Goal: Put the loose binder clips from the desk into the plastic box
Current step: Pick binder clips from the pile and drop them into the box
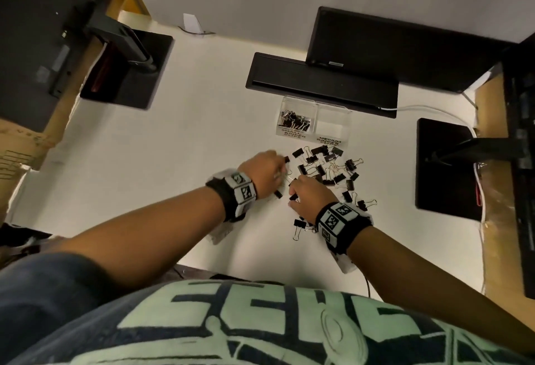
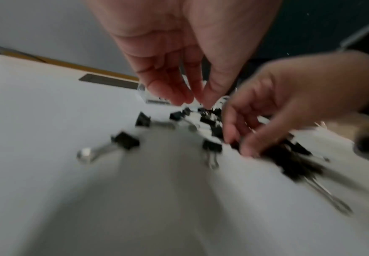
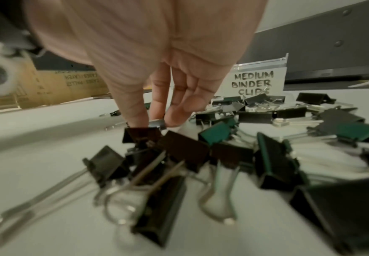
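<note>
**Inspector:** Step in hand, by my judgement: picking up. Both hands work the near-left edge of the pile of binder clips (image 1: 327, 173) on the desk (image 1: 202, 138). The right hand (image 1: 309, 194) reaches down with thumb and fingers (image 3: 157, 104) closing on a small dark clip (image 3: 142, 134); whether the pinch is complete, I cannot tell. The left hand (image 1: 265, 170) has its fingertips (image 2: 179, 97) drawn together over the pile; the wrist view is blurred, so I cannot tell whether they hold anything.

**Clerk:** And the box?

**Inspector:** The plastic box (image 1: 314, 120) stands just beyond the pile, near a black tray (image 1: 321, 83). It is clear, open on top, with two compartments. The left compartment (image 1: 295, 118), labelled small binder clips, holds a heap of clips. The right compartment (image 1: 333, 124), labelled medium binder clips, looks empty.

**Clerk:** Progress?

**Inspector:** Partial at best; many clips remain loose on the desk.

**Clerk:** Next move?

**Inspector:** A firm pinch on one clip, lifted free of its tangled neighbours' wire handles, then carried forward and dropped into the compartment matching its size. Sorting by size appears to be required.
</note>
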A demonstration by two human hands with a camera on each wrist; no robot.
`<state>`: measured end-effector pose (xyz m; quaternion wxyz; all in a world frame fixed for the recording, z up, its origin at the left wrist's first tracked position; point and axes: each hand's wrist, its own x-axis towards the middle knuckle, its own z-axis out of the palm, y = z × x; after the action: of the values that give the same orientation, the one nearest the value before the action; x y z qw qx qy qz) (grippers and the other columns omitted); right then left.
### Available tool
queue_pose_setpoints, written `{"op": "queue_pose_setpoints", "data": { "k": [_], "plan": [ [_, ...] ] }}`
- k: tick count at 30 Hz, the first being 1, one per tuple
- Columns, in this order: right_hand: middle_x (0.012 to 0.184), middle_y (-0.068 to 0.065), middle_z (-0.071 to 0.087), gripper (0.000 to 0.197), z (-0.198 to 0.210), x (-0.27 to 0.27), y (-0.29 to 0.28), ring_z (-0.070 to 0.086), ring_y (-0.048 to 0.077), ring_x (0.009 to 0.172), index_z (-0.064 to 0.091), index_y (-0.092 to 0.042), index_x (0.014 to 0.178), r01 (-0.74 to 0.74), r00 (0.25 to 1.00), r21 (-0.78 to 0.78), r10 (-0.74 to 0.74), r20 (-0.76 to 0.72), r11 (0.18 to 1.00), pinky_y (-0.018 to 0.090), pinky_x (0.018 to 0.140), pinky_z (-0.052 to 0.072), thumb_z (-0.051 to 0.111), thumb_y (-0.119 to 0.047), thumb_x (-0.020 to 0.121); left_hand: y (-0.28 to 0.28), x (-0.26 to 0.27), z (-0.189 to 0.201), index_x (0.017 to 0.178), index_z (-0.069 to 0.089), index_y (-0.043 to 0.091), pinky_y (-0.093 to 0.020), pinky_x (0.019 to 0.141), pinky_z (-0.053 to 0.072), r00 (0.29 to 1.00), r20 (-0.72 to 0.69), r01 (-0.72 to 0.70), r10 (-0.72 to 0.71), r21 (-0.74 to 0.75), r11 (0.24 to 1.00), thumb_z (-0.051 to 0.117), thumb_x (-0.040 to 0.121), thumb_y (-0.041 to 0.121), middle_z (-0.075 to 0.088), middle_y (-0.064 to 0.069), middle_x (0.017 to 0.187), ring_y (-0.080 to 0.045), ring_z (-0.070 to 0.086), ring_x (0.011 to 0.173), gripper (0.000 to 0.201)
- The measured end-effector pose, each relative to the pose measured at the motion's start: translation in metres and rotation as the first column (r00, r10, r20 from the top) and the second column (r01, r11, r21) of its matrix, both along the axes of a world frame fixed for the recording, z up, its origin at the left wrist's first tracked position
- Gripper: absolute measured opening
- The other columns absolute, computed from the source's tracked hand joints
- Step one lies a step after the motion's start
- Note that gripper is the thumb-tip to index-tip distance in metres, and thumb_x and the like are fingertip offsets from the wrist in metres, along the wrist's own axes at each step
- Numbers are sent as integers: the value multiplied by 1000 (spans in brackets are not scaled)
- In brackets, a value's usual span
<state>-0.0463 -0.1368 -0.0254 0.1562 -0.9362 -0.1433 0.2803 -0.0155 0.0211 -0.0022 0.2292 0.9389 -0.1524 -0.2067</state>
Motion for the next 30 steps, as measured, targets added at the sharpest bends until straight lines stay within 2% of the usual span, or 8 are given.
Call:
{"op": "queue_pose_setpoints", "data": {
  "k": [3, 6, 12, 16, 18, 22, 24, 30],
  "plan": [
    [110, 3, 56, 21, -1, 0, -2, 56, 20, 96, 63, -13, 105, 72, 997, 61, -72, 3, 996, 32, 82, 49, 60, -17, 85, -2, -27, -19, 105, 56, 11, -36, 77, 49, 996, -91, 14, -5, 90, 996, 54, 88, 25, 53, -8, 110, -26, 56, 100, 23],
    [94, -1, 57, 17, 4, 6, -8, 55, 12, 79, 67, -17, 96, 306, 952, 181, -301, -57, 935, 27, 75, 50, 65, -15, 80, -6, -40, -31, 109, 55, 10, -37, 77, 49, 996, -88, -3, 12, 99, 995, 58, 87, 26, 49, -9, 115, -27, 54, 104, 27],
    [79, 5, 67, 15, 23, 18, -23, 61, 15, 66, 69, -8, 90, 698, 716, 364, -586, -380, 617, 27, 65, 52, 54, -11, 87, -9, -43, -35, 106, 52, 1, -39, 74, 48, 1000, -12, 4, -2, 123, 992, 44, 91, 13, 50, -16, 111, -34, 54, 99, 21],
    [72, 17, 56, 20, 31, 22, -25, 56, 23, 58, 61, 5, 81, 860, 511, 396, -539, -670, 323, 29, 55, 50, 42, 3, 86, 0, -43, -29, 106, 53, 4, -34, 65, 45, 996, -3, -87, 88, 8, 996, 49, 90, 21, 44, -12, 112, -30, 55, 78, 24],
    [70, 13, 56, 14, 30, 20, -26, 53, 20, 56, 61, 4, 81, 848, 528, 379, -519, -673, 370, 29, 54, 46, 50, -2, 85, 8, -40, -27, 101, 55, 4, -34, 71, 47, 975, -22, -221, 220, -73, 973, 46, 91, 20, 42, -12, 109, -28, 53, 76, 21],
    [72, -8, 59, 9, 33, 9, -26, 53, 6, 63, 69, -8, 85, 502, 837, 282, -376, -399, 818, 18, 57, 40, 64, -16, 83, 32, -29, -26, 97, 60, 0, -36, 83, 47, 922, -34, -386, 385, -57, 921, 37, 95, 15, 51, -17, 105, -33, 56, 88, 28],
    [77, -14, 55, 10, 31, 1, -24, 50, 1, 68, 69, -13, 89, 285, 929, 207, -216, -300, 936, 16, 57, 37, 69, -17, 80, 43, -26, -24, 95, 59, 1, -37, 80, 46, 918, -33, -395, 395, -7, 919, 35, 94, 15, 58, -17, 100, -34, 57, 90, 28],
    [96, -6, 59, 15, 13, -16, -19, 55, 12, 84, 62, -21, 97, -113, 971, -7, 109, -214, 994, 22, 69, 45, 65, -19, 83, 52, -32, -25, 109, 52, 8, -36, 76, 45, 927, -46, -365, 373, 134, 921, 45, 93, 29, 57, -11, 110, -31, 58, 94, 27]
  ]
}}
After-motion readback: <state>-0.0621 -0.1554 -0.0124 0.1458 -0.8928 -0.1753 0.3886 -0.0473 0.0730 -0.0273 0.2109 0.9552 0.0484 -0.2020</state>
